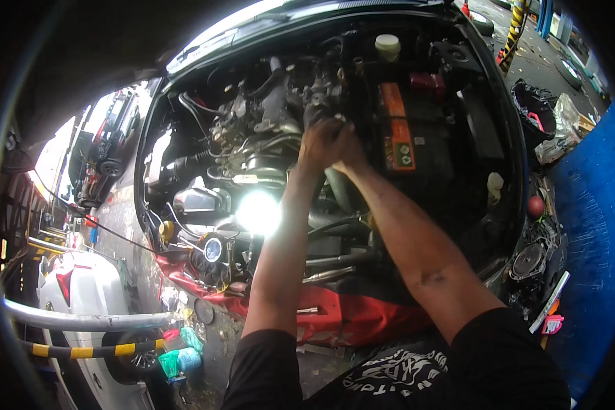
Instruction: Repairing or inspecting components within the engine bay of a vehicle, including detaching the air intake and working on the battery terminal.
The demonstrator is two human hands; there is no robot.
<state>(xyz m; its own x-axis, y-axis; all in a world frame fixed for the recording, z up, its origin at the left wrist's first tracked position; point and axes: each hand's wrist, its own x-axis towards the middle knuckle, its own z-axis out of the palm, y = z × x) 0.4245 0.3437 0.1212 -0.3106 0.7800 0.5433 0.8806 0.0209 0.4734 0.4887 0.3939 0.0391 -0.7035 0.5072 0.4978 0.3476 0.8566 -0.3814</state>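
My left hand (318, 142) and my right hand (346, 146) are close together in the engine bay, fingers bent round or at a dark hose-like part (317, 111) just beyond them; what exactly they grip is hidden. Right of them lies the battery (396, 106) with an orange label. A bright work light (258, 212) shines left of my left forearm, and metal pipes (260, 164) run left of my hands.
A red cover (342, 318) drapes the car's front edge, with a small metal tool (307, 311) on it. A white car (82, 294), railing (89, 321) and dark car (109, 150) are left. A blue panel (577, 239) and loose parts (531, 260) are right.
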